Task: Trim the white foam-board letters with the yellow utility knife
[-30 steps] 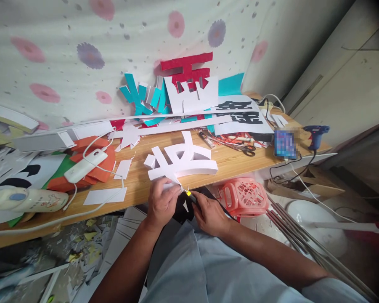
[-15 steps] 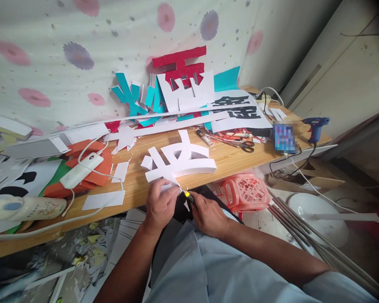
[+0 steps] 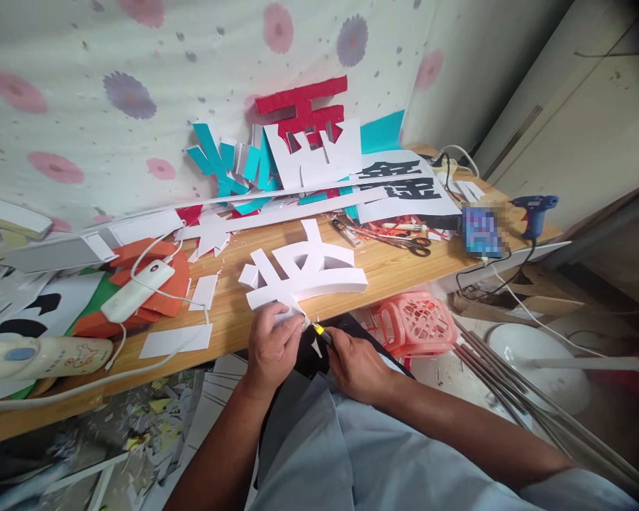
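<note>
A white foam-board character (image 3: 303,273) with thick sides lies at the table's near edge. My left hand (image 3: 273,348) is closed on its near end, thumb and fingers pinching the white board there. In my right hand (image 3: 359,365) is a utility knife (image 3: 322,333) with a black and yellow handle, its tip pointing left at the board beside my left fingertips. A thin white strip curls up between the knife tip and the character. The blade itself is too small to make out.
Scissors (image 3: 418,245) and orange scraps lie behind the character. A blue glue gun (image 3: 535,213) stands at the right, near a blurred screen (image 3: 481,231). A white power strip (image 3: 137,289) and a bottle (image 3: 45,353) lie left. A pink plastic stool (image 3: 415,323) stands below the table.
The knife and my right hand have shifted slightly right, away from my left fingers. My left hand keeps its hold, and the view has moved a little.
</note>
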`<action>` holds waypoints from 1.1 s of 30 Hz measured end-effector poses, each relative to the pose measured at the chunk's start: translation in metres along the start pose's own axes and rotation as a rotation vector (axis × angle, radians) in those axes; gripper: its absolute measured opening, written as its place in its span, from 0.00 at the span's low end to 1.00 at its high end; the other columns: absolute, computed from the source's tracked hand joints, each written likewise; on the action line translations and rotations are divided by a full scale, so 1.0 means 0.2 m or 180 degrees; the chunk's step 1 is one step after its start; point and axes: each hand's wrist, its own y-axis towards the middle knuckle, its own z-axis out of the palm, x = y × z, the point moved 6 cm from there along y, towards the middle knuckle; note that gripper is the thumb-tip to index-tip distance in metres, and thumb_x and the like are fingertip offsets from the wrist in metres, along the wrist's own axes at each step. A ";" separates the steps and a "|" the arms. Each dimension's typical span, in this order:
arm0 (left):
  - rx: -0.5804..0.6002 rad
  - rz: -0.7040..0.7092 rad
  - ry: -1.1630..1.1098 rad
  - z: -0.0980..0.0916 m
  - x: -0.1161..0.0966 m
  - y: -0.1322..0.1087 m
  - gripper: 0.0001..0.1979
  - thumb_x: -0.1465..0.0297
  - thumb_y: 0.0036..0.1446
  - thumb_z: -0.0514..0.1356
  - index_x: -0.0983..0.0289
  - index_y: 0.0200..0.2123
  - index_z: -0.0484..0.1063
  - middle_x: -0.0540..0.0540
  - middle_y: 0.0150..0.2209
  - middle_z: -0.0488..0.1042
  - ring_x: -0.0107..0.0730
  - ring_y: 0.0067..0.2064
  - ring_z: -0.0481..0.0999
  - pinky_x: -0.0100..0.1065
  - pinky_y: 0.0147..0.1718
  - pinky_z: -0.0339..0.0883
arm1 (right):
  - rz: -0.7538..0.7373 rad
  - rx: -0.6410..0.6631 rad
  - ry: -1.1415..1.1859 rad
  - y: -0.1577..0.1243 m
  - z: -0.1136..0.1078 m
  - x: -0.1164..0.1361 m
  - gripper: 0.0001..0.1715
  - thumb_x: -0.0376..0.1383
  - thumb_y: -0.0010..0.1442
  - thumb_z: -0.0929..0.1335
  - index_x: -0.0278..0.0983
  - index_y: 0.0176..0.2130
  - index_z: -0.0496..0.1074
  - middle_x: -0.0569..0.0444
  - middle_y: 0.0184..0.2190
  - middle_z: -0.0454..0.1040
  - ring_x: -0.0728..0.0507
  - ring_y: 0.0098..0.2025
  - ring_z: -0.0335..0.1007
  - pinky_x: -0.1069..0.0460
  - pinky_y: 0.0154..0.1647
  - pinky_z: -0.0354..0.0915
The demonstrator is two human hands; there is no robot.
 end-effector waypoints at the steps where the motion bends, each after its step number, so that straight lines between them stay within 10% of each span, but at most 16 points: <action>1: 0.0002 -0.0011 0.0002 0.00 0.00 0.00 0.09 0.72 0.71 0.66 0.57 0.51 0.85 0.60 0.53 0.74 0.46 0.56 0.79 0.49 0.57 0.78 | 0.0008 0.0009 -0.0008 0.00 0.00 0.00 0.25 0.30 0.74 0.61 0.30 0.67 0.65 0.37 0.54 0.83 0.35 0.50 0.85 0.45 0.51 0.77; 33: -0.0051 -0.0004 -0.0091 0.00 0.02 0.00 0.09 0.73 0.69 0.68 0.58 0.51 0.85 0.59 0.52 0.76 0.45 0.54 0.80 0.47 0.55 0.77 | 0.0175 0.0252 -0.0345 0.05 -0.04 0.03 0.23 0.29 0.76 0.61 0.28 0.66 0.67 0.37 0.52 0.84 0.35 0.50 0.85 0.46 0.49 0.75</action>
